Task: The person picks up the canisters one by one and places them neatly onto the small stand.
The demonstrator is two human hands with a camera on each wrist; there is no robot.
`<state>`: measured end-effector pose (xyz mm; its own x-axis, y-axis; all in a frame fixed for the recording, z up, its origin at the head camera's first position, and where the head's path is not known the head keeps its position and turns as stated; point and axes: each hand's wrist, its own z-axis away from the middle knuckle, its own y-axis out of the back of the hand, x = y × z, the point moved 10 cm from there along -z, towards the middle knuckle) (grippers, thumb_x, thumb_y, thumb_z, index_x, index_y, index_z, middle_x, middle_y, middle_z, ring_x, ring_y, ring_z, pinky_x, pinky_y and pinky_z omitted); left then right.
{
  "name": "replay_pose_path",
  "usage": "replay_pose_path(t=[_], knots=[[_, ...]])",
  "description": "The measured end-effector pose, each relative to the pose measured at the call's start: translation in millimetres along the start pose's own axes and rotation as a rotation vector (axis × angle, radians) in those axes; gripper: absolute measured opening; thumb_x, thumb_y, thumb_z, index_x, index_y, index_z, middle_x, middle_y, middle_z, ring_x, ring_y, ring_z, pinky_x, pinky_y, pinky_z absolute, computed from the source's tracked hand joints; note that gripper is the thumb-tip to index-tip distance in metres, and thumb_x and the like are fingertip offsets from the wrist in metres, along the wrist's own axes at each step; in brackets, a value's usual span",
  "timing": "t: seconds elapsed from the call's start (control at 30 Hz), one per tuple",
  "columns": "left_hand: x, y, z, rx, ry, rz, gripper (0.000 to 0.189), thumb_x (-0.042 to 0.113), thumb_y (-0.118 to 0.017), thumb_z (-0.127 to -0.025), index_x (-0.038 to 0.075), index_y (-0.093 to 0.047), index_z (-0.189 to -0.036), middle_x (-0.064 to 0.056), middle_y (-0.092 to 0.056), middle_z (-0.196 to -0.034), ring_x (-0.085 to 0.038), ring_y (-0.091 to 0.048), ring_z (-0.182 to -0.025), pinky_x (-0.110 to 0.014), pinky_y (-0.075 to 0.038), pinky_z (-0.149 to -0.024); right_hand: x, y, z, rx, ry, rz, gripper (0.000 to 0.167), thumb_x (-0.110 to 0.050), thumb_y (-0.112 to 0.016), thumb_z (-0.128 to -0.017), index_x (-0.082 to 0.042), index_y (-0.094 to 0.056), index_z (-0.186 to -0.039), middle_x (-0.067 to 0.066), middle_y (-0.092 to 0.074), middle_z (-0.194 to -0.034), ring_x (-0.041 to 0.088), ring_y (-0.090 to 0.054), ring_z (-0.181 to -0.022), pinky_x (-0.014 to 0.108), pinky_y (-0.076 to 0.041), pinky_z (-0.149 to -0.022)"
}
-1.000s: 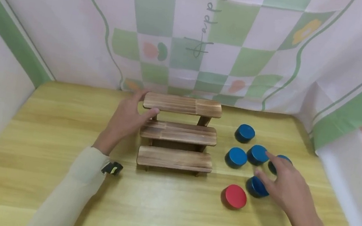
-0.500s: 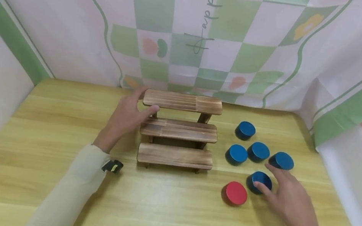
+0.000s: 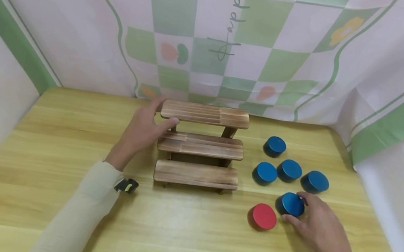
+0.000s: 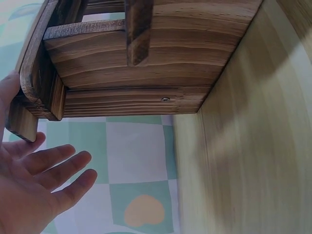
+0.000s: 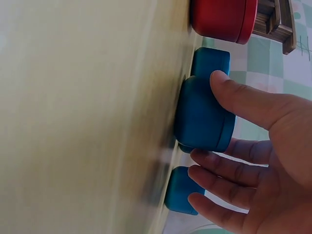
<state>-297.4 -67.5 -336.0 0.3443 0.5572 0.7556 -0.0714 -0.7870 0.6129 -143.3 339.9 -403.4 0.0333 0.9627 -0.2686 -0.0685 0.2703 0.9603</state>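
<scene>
My left hand [image 3: 143, 128] grips the left end of the top shelf of a three-step wooden display stand [image 3: 195, 174]. In the left wrist view, the thumb and index finger lie either side of the stand's [image 4: 151, 61] upper edge, the other fingers spread loose. At the right, my right hand [image 3: 323, 225] pinches a round blue tin [image 3: 290, 204] between thumb and forefinger; the tin sits upright on the table. The right wrist view shows the thumb against this tin [image 5: 202, 114], which has a lid seam; the index fingertip is hidden behind it.
A round red tin [image 3: 263, 217] stands just left of the held one. Several more blue tins [image 3: 290, 170] stand behind it, right of the stand. White and green patterned cloth [image 3: 211, 58] hangs around the back and sides of the wooden table [image 3: 172, 229].
My right hand was over the blue tins, drew back toward me, and has now closed its thumb and forefinger on the nearest blue one. The left hand stays on the stand.
</scene>
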Motion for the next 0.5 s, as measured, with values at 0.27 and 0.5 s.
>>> replay_pose_path(t=[0.27, 0.5], knots=[[-1.5, 0.2, 0.4, 0.005, -0.002, 0.012, 0.071, 0.046, -0.065, -0.095, 0.009, -0.040, -0.150, -0.023, -0.054, -0.131, -0.037, -0.052, -0.118, -0.055, -0.045, -0.095, -1, -1, -0.3, 0.011, 0.018, -0.008, 0.073, -0.026, -0.089, -0.075, 0.016, -0.052, -0.123, 0.039, -0.056, -0.117, 0.054, -0.057, -0.104, 0.065, -0.048, -0.086], [-0.1, 0.5, 1.1, 0.005, 0.005, 0.009, 0.070, 0.046, -0.066, -0.095, 0.011, -0.040, -0.150, -0.020, -0.053, -0.126, -0.034, -0.053, -0.105, -0.053, -0.048, -0.088, -1, 9, 0.4, 0.035, 0.007, -0.013, 0.076, -0.025, -0.087, -0.076, 0.017, -0.049, -0.127, 0.043, -0.053, -0.121, 0.058, -0.054, -0.106, 0.068, -0.046, -0.085]])
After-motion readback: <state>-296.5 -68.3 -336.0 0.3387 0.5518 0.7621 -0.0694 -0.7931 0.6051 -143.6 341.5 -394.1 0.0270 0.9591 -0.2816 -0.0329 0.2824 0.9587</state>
